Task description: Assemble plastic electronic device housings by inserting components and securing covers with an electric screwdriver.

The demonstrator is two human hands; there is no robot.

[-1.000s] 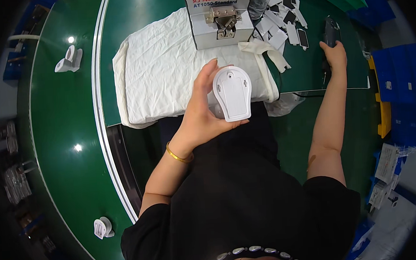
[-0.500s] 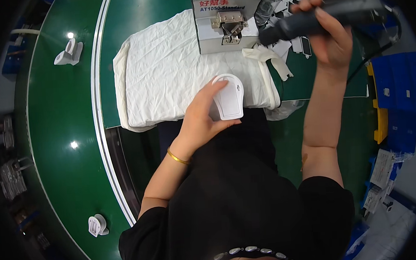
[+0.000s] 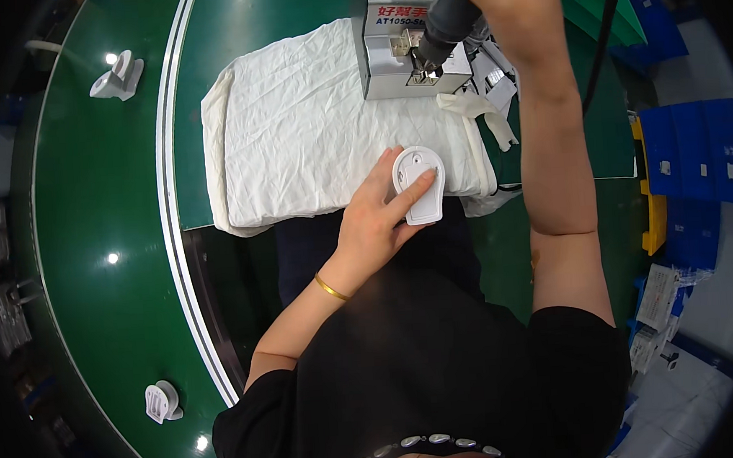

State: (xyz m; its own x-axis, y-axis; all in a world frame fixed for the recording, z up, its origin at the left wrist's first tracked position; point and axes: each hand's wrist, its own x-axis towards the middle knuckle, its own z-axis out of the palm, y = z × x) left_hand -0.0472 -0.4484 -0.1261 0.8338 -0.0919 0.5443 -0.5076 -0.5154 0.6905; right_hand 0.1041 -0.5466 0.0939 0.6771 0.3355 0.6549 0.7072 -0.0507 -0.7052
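My left hand (image 3: pixel 368 229) grips a white plastic housing (image 3: pixel 420 209), rounded at the far end and narrower at the near end, above the near edge of a white cloth (image 3: pixel 293 124). The thumb lies across its face, where small holes show. My right hand (image 3: pixel 526 22), partly cut off by the upper edge, is closed round a black electric screwdriver (image 3: pixel 454 12). Its tip points down at the metal outlet of a grey screw feeder (image 3: pixel 384 83); whether it touches a screw, I cannot tell.
On the green conveyor (image 3: pixel 88 204) at left stand white plastic parts, one far (image 3: pixel 118 78) and one near (image 3: pixel 163 401). Loose white pieces (image 3: pixel 496 78) lie right of the feeder, by a cloth strip (image 3: pixel 494 119). Blue bins (image 3: pixel 689 155) stand at right, beyond a hanging cable (image 3: pixel 600 47).
My right hand has brought the screwdriver left and tilted its tip down to the feeder's outlet. My left hand has shifted slightly right and turned the housing, its thumb now across the face.
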